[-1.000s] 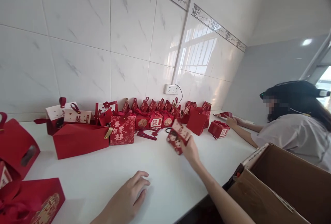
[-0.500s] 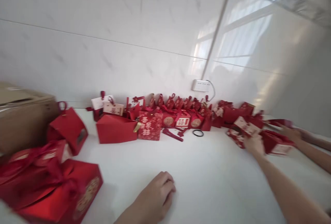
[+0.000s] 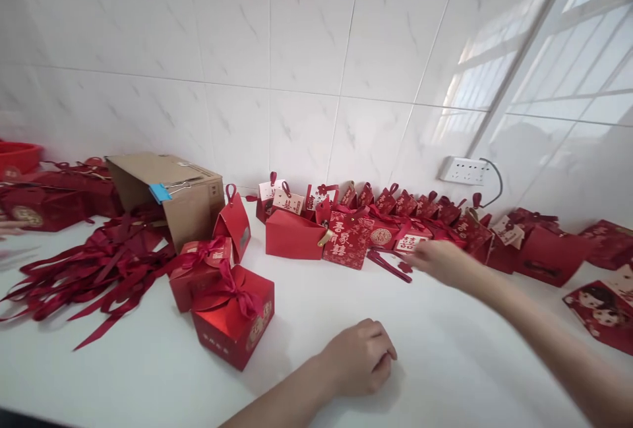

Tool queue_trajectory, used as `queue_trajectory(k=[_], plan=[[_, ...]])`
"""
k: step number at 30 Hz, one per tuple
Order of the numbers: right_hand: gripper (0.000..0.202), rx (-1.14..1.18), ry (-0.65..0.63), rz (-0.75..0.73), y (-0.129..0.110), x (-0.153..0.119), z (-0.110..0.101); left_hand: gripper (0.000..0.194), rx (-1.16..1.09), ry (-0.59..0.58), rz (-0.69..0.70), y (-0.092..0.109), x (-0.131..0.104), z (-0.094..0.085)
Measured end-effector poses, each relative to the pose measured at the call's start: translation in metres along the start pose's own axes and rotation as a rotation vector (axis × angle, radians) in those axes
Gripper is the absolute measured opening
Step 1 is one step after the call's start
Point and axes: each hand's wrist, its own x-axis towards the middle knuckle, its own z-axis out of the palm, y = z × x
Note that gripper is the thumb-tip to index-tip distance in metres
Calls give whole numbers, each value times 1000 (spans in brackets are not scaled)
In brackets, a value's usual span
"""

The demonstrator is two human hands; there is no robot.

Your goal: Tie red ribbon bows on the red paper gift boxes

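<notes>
My left hand (image 3: 360, 357) rests on the white table, fingers curled into a loose fist with nothing showing in it. Farther back, my right hand (image 3: 439, 260) reaches over the table with its fingers drawn together; whatever they hold, if anything, is hidden. By its fingertips lies a dark red ribbon strap with a flower end (image 3: 390, 265). Just behind it stand red gift boxes with a gold round emblem (image 3: 380, 237) and a pale label (image 3: 409, 243). Left of these are a patterned red gift box (image 3: 345, 241) and a plain red box (image 3: 293, 237).
Two bow-tied red boxes, the nearer one shiny (image 3: 232, 322), stand left beside a cardboard box (image 3: 198, 200) with a blue binder clip (image 3: 160, 192). Loose ribbons (image 3: 93, 270) heap farther left. A power strip (image 3: 463, 171) is on the wall. Another person's fingers (image 3: 12, 229) show at the left edge.
The view has swung left. My right hand has left the boxes at the right and now reaches beside the ribbon strap. The black ring there is no longer visible. My left hand stays curled.
</notes>
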Motion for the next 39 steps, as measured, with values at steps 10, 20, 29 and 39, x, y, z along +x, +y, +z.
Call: queue_trajectory(k=[10, 20, 29, 39], plan=[[32, 61, 30, -84, -163, 40, 92, 20, 98, -20, -58, -4, -7, -7], [24, 445, -150, -5, -42, -15, 24, 18, 60, -23, -94, -6, -5, -2], [17, 325, -139, 509, 104, -66, -92, 23, 41, -27, -80, -4, 1, -4], [19, -244, 50, 518, 153, -92, -80, 24, -83, -43, -195, -10, 3, -7]])
